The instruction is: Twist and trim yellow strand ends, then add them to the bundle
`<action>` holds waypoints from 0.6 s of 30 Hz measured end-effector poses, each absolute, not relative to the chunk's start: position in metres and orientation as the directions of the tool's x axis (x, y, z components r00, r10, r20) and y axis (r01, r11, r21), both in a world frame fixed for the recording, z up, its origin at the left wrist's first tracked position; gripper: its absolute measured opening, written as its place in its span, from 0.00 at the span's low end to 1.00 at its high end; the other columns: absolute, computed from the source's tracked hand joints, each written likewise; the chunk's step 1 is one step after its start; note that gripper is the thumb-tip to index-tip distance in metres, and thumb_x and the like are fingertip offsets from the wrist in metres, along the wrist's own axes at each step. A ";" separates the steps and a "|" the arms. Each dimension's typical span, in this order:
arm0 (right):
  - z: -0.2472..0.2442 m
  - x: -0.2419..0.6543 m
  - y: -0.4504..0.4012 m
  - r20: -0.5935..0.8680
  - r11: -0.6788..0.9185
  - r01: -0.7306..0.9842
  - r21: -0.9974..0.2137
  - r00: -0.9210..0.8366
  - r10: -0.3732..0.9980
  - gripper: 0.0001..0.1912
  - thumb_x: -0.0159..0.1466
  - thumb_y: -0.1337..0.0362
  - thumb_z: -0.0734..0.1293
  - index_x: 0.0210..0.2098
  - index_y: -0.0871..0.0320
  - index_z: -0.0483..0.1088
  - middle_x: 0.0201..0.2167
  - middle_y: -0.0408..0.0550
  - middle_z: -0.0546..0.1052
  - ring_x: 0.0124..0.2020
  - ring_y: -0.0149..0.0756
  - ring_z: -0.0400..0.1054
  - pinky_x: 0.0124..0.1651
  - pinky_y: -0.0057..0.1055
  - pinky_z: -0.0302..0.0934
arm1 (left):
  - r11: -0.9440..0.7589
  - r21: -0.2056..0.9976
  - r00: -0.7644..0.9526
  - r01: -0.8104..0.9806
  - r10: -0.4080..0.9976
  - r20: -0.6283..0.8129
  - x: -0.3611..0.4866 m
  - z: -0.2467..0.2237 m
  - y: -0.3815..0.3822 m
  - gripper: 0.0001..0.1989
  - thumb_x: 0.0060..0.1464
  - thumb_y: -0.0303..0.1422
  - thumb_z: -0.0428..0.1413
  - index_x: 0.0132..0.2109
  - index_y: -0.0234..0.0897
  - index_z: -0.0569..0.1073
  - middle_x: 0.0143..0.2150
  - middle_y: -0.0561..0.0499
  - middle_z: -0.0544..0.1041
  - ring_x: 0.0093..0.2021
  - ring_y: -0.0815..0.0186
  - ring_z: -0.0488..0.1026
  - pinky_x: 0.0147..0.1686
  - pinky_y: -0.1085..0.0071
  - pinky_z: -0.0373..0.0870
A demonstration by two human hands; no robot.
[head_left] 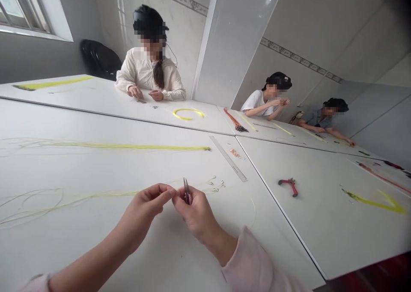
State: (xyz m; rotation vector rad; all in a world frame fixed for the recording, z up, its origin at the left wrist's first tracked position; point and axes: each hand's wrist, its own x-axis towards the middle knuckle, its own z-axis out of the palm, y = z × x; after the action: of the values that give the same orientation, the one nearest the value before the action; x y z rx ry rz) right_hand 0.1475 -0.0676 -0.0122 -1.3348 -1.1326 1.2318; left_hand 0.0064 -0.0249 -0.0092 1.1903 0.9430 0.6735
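My right hand point(197, 215) is closed round a small pair of scissors point(185, 186), whose narrow blades point up and away. Thumb and fingertips of my left hand point(152, 202) are pinched together, meeting the fingertips of my right hand. Whatever sits in that pinch is too fine to make out. Just behind my hands lies a loose bundle of pale yellow fishing line point(105, 195), with several fish hooks point(215, 185) at its right end. A thin strand of line point(254, 208) curves over the table to the right of my right hand.
Farther back lie a yellow line bundle point(144, 146), a ruler point(228, 158) and small orange bits point(235, 153). Red-handled pliers point(290, 185) and a bent yellow bundle point(382, 202) are on the right-hand table. Several co-workers, one a person in white point(150, 73), sit across the tables.
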 end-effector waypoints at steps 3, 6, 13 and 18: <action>-0.014 0.150 -0.068 -0.093 -0.094 0.095 -0.991 0.022 0.995 0.13 0.60 0.55 0.64 0.27 0.58 0.63 0.20 0.38 0.57 0.22 0.25 0.48 0.24 0.26 0.46 | 0.249 0.967 0.482 0.049 0.842 -0.241 0.005 -0.010 -0.024 0.14 0.51 0.47 0.55 0.31 0.41 0.72 0.34 0.54 0.70 0.36 0.66 0.59 0.37 0.70 0.54; -0.014 0.155 -0.067 -0.002 -0.011 0.128 -0.992 0.074 0.997 0.11 0.61 0.56 0.63 0.31 0.58 0.67 0.21 0.38 0.58 0.22 0.26 0.49 0.25 0.26 0.48 | 0.248 0.965 0.472 0.085 0.843 -0.259 0.003 -0.012 -0.022 0.15 0.51 0.48 0.54 0.31 0.41 0.72 0.31 0.55 0.67 0.33 0.67 0.56 0.37 0.69 0.54; -0.009 0.160 -0.065 0.113 0.091 0.210 -0.974 0.096 0.989 0.09 0.61 0.58 0.64 0.30 0.58 0.67 0.24 0.39 0.63 0.23 0.27 0.49 0.28 0.27 0.50 | 0.239 0.962 0.502 0.134 0.821 -0.273 0.003 -0.012 -0.023 0.15 0.51 0.49 0.54 0.32 0.42 0.72 0.32 0.53 0.69 0.36 0.64 0.61 0.39 0.68 0.55; -0.008 0.161 -0.068 0.156 0.147 0.228 -0.963 0.024 0.987 0.08 0.63 0.63 0.61 0.28 0.57 0.59 0.24 0.39 0.59 0.25 0.28 0.52 0.30 0.27 0.52 | 0.215 0.964 0.523 0.159 0.810 -0.267 0.005 -0.009 -0.024 0.16 0.51 0.49 0.54 0.30 0.42 0.71 0.32 0.53 0.69 0.37 0.64 0.63 0.38 0.69 0.56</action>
State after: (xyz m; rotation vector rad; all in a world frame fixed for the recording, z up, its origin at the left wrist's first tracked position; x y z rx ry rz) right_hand 0.1609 -0.0677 -0.0076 -1.2748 -1.4102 0.9483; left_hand 0.0052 -0.0243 -0.0095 1.3044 0.9537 0.5621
